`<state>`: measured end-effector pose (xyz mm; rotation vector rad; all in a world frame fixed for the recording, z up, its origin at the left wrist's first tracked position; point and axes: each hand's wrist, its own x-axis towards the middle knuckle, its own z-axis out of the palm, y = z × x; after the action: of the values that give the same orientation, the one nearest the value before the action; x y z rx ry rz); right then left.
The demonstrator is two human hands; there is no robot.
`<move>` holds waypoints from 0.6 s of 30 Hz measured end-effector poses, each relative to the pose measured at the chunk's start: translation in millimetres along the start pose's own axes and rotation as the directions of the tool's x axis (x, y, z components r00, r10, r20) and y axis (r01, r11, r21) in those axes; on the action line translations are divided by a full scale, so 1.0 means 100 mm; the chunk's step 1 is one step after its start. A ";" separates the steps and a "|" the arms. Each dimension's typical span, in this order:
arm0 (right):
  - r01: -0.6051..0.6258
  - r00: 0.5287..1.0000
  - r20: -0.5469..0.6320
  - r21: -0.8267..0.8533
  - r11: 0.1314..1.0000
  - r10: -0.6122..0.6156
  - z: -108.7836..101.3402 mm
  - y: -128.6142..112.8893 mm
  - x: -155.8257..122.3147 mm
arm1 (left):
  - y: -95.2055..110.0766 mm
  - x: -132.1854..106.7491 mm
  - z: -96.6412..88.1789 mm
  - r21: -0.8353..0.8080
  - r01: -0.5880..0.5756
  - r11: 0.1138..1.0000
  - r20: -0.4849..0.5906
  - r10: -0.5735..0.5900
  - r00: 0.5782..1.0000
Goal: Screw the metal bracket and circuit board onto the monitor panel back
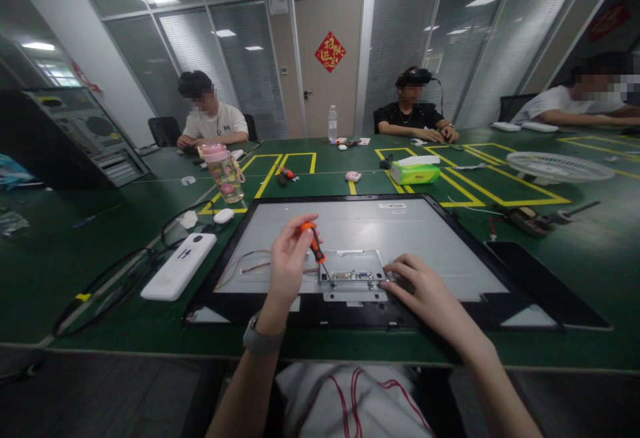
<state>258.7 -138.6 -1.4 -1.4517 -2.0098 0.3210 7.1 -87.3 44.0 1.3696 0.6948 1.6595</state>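
Observation:
My left hand is closed round the handle of an orange and black screwdriver. The screwdriver slants down, its tip near the left end of a metal bracket that carries a white and a blue video port. Thumb and fingers of my right hand grip the bracket's right corner. Both hands are over the back of a flat display panel, grey with a black frame, lying on the table. Thin wires run across the panel left of the bracket.
A white power bank and black cables lie left of the panel, a black slab right. Beyond are a pink-lidded bottle, a green tissue pack and a white round grille. Several people sit across the green table.

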 end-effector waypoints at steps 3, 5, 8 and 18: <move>-0.008 1.000 0.002 -0.001 1.000 0.008 0.00 0.00 0.00 | -0.02 0.01 -0.02 0.081 -0.084 0.993 -0.044 0.087 0.995; -0.011 1.000 0.001 -0.003 1.000 0.011 0.00 0.00 0.00 | -0.01 0.01 -0.02 0.034 -0.063 0.997 -0.043 0.065 0.997; -0.005 1.000 0.007 -0.005 1.000 0.005 0.00 0.00 0.00 | 0.02 0.01 0.00 -0.085 0.002 0.996 -0.020 -0.003 1.000; 0.002 1.000 -0.003 -0.019 1.000 -0.002 0.00 0.01 0.00 | 0.04 -0.01 0.04 0.223 -0.183 0.957 -0.095 0.208 0.974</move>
<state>259.2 -137.7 -2.2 -1.4604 -2.0172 0.3001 10.0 -91.0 47.9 1.5424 0.8486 1.8772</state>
